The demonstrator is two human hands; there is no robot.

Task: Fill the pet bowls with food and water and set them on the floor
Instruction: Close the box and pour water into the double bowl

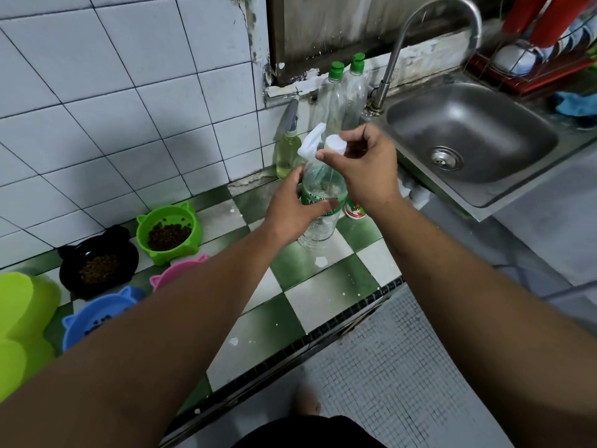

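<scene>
As both forearms are stretching out over the checkered counter (323,305), the blue bowl (97,318) and the pink bowl (181,270) are peeking out beside the left arm nearest us, and I can't tell what either is holding. Just behind them, the black bowl (97,266) and the green bowl (168,234) are both showing brown kibble, so the food half is looking at least partly done.

Now the action: the left hand (290,215) is wrapping its fingers round the body of the clear water bottle (319,192), which is leaning slightly with its base at or just above the counter. The right hand (368,169) is coming in from above, fingertips pinching the white cap (334,144). I'm reading this as the cap being worked before pouring, though which way it is turning I can't say.

So water is looking like the step in hand. No bowl is showing water, all four are sitting on the counter, and none is down on the floor yet.

Further back, a spray bottle (287,153) and two green-capped bottles (336,92) are standing by the wall, with the sink (468,195), tap (436,14) and dish rack (523,79) lying beyond.
</scene>
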